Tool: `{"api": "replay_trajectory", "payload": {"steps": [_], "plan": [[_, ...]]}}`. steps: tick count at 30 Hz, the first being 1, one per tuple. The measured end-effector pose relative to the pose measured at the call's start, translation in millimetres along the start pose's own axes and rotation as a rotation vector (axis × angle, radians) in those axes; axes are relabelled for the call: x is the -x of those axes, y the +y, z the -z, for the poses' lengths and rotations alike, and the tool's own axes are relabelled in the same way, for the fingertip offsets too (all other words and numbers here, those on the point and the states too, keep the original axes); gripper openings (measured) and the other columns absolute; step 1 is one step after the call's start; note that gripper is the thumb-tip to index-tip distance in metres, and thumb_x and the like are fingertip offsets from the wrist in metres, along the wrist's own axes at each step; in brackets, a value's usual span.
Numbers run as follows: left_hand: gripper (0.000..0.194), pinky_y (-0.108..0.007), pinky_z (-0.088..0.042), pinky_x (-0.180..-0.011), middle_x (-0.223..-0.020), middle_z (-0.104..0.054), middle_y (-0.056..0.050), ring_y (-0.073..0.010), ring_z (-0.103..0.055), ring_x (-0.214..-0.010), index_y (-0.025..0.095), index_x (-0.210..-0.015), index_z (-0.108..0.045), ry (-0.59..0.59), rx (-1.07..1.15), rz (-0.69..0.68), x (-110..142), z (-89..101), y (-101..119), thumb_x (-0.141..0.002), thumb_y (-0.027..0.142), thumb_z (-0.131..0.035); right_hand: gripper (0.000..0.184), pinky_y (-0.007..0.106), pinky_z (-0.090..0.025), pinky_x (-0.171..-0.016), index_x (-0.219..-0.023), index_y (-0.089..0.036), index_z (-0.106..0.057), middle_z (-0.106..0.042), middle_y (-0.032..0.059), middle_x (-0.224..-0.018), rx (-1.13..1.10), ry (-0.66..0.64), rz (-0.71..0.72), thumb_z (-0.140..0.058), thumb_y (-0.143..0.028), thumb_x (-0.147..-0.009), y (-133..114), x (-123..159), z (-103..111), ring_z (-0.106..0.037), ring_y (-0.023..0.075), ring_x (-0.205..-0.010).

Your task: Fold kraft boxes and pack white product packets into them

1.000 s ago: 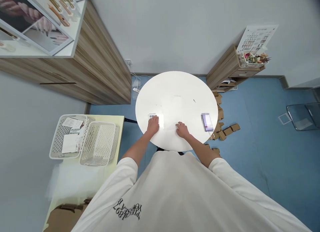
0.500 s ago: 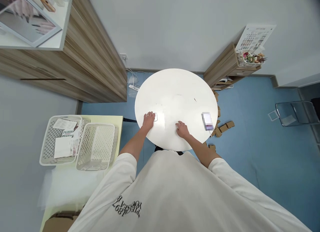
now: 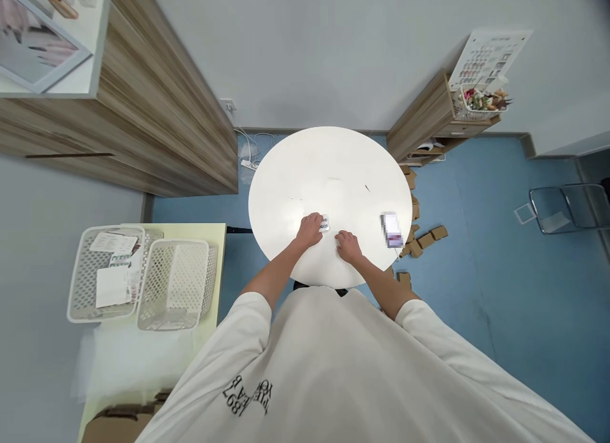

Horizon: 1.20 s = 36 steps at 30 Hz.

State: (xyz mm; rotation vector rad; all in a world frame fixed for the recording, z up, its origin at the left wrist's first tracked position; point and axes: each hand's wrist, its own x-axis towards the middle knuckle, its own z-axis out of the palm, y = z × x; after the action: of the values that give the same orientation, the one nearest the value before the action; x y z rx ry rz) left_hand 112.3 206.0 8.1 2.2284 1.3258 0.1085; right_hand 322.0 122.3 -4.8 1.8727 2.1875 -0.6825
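Note:
My left hand (image 3: 311, 229) lies over the near middle of a round white table (image 3: 328, 154). Its fingers are on a small flat white card-like piece (image 3: 325, 223) with dark marks, which pokes out on the right of the fingertips; the rest of the piece is hidden under the hand. Just to the right, my right hand (image 3: 348, 245) rests on the tabletop with loosely bent fingers slightly apart. I see nothing in that hand. A short gap separates the two hands.
A phone-like object (image 3: 391, 230), partly pixelated, lies at the table's right side. White baskets (image 3: 174, 284) stand on a pale yellow side table (image 3: 210, 303) to the left. Small cardboard boxes (image 3: 426, 241) lie on the blue floor at right. A tall wooden cabinet (image 3: 176, 112) stands back left.
My left hand has slid right across the table together with the small white piece, closer to my right hand. The right hand stays about where it was. The view has shifted slightly.

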Motion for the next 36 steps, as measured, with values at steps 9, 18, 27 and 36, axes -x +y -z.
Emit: {"api": "replay_trajectory", "payload": {"steps": [9, 18, 27, 36], "plan": [[0.052, -0.046, -0.033, -0.113, -0.147, -0.049, -0.014, -0.0308, -0.04, -0.141, 0.021, -0.134, -0.048, -0.038, -0.092, -0.009, -27, -31.0, 18, -0.083, 0.014, -0.057, 0.039, 0.042, -0.037, -0.1, -0.129, -0.021, -0.059, -0.051, 0.0144, -0.14, 0.029, -0.001, 0.062, -0.056, -0.016, -0.09, 9, -3, -4, -0.044, 0.0313, -0.122], [0.05, -0.047, -0.032, -0.116, -0.157, -0.042, -0.013, -0.031, -0.034, -0.148, 0.021, -0.137, -0.049, -0.058, -0.14, 0.0, -25, -35.1, 22, -0.088, 0.016, -0.056, 0.031, 0.041, -0.038, -0.092, -0.124, -0.019, -0.062, -0.055, 0.0148, -0.13, 0.098, -0.013, 0.127, -0.05, -0.017, -0.095, 10, -4, -2, -0.046, 0.0309, -0.113], [0.049, -0.053, -0.021, -0.122, -0.163, -0.034, -0.013, -0.0306, -0.028, -0.153, 0.022, -0.135, -0.051, -0.082, -0.071, 0.007, -15, -23.0, 23, -0.086, 0.017, -0.055, 0.024, 0.039, -0.04, -0.09, -0.108, -0.02, -0.067, -0.057, 0.014, -0.118, 0.0, -0.073, 0.124, -0.047, -0.015, -0.096, 7, -12, 8, -0.05, 0.0285, -0.107], [0.033, -0.047, -0.023, -0.121, -0.129, -0.059, -0.011, -0.0268, -0.054, -0.127, 0.022, -0.121, -0.057, -0.174, -0.057, -0.109, 34, -9.6, 8, -0.09, 0.033, -0.062, 0.01, 0.037, -0.042, -0.09, -0.099, -0.021, -0.062, -0.06, 0.0097, -0.117, -0.199, -0.051, 0.099, -0.055, -0.027, -0.094, 10, -12, 23, -0.054, 0.0251, -0.106]]}}
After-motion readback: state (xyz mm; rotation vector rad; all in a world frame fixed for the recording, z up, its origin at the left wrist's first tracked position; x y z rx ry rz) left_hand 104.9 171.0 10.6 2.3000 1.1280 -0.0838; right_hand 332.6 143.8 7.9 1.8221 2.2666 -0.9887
